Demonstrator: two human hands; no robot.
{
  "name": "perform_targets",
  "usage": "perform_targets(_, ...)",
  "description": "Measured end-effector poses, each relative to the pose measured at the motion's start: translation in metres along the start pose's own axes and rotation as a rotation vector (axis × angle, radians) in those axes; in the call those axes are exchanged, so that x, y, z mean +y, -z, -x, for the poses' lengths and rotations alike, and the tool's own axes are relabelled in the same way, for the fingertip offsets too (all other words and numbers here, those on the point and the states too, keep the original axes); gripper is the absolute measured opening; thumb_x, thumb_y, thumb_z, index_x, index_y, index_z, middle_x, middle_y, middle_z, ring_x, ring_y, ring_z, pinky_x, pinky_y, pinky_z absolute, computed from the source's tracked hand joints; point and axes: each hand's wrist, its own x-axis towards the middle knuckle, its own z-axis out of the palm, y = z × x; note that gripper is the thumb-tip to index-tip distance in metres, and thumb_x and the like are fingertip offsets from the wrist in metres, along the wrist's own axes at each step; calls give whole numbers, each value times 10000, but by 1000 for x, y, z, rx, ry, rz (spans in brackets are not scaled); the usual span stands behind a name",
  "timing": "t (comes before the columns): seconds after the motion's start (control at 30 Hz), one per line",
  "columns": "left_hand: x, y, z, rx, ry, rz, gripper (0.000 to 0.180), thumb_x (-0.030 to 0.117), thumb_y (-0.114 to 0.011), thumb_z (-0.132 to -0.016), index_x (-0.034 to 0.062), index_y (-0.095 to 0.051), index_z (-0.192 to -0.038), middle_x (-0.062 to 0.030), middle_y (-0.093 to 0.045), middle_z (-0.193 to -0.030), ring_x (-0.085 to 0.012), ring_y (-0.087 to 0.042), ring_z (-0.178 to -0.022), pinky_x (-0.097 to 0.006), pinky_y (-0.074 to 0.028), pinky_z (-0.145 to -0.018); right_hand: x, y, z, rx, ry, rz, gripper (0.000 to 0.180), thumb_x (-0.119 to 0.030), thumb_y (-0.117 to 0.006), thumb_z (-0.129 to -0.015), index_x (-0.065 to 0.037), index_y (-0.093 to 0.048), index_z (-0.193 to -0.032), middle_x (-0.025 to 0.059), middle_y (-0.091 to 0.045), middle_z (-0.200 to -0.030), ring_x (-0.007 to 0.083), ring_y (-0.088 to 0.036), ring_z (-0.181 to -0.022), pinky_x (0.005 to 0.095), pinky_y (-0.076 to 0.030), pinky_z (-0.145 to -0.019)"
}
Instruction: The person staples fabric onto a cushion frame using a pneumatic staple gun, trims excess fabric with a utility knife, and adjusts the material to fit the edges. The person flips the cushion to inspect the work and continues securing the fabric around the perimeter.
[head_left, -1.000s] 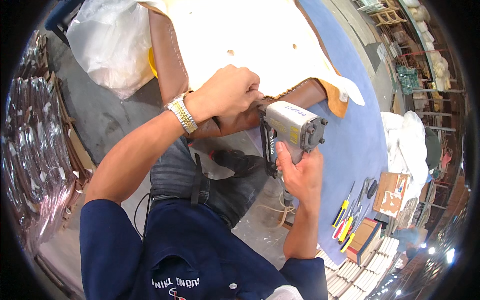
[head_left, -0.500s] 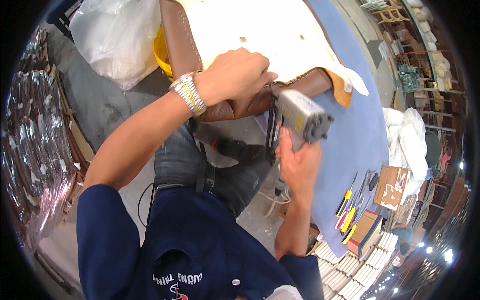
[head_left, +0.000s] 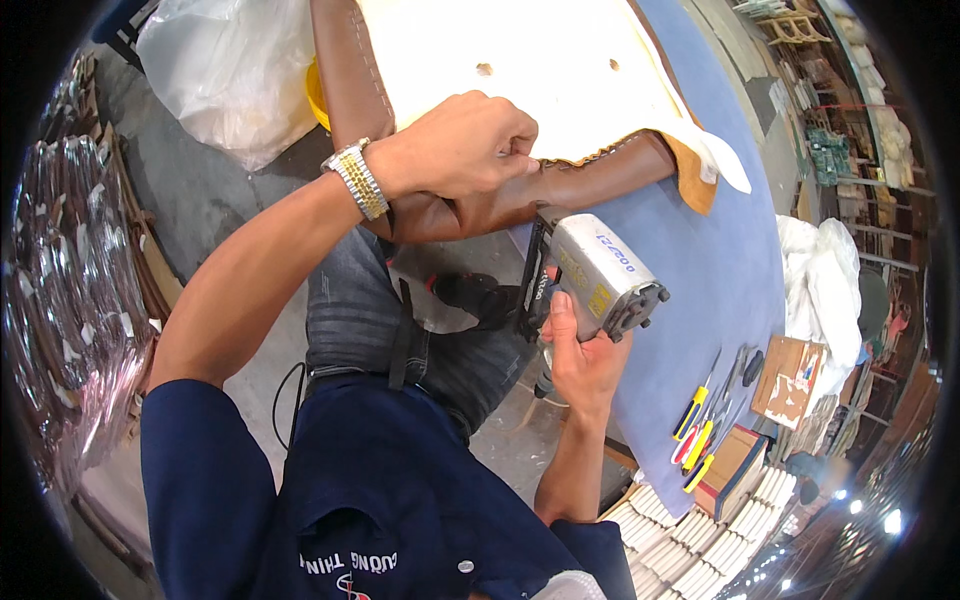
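Had brown leather (head_left: 600,175), bordering white fabric (head_left: 540,90) with two small holes, lying at the left of the blue surface (head_left: 725,255). Pinched the near leather edge in the left grip (head_left: 462,145), fingers curled closed, with a gold-and-silver wristwatch (head_left: 357,180) just behind. Held a grey staple gun (head_left: 605,265) in the right grip (head_left: 588,365), closed around its handle, nose just below the leather; could not tell whether touching. Had yellow-handled screwdrivers (head_left: 690,412) farther right on the surface, near an open box (head_left: 732,472) and a pale bundle (head_left: 825,290). Had a plastic bag (head_left: 225,80) beyond the leather's left side, beside a yellow bucket (head_left: 318,95), and plastic-wrapped pieces (head_left: 75,280) stacked at far left.
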Motion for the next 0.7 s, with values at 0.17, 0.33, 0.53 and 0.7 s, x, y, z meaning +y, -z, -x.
perform_targets(0.17,-2,-1,-1,-10,25,36,265,258,-747,-912,3,-710,-846,-147,-642,-656,-309,-621,-597,-398,-484,-606,-8,-4,-17,-56,-5,194,244,-77,-744,-925,54,-724,-1130,202,-770,-1010,294,-765,-900,368,-565,-796)
perform_targets(0.33,0,0,-6,-34,36,28,279,259,-750,-905,-1,-720,-810,-153,-645,-637,-322,-626,-579,-405,-484,-589,-7,-4,-20,-105,118,302,299,-20,-684,-971,74,-633,-1250,151,-748,-1107,151,-653,-813,285,-516,-683)
perform_targets(0.53,1,-2,-5,-37,53,-5,283,273,-753,-906,5,-735,-819,-168,-658,-644,-351,-662,-603,-419,-506,-604,-25,-12,-28,-138,372,598,289,-31,-650,-1007,69,-625,-1277,101,-747,-1115,108,-639,-765,278,-508,-620)
perform_targets(0.7,-2,-5,-2,77,43,-92,333,333,-722,-944,11,-740,-862,-175,-682,-669,-373,-697,-660,-433,-536,-638,-29,-11,-24,-146,165,539,277,-95,-652,-1018,40,-643,-1259,77,-748,-1066,101,-621,-688,263,-496,-587)
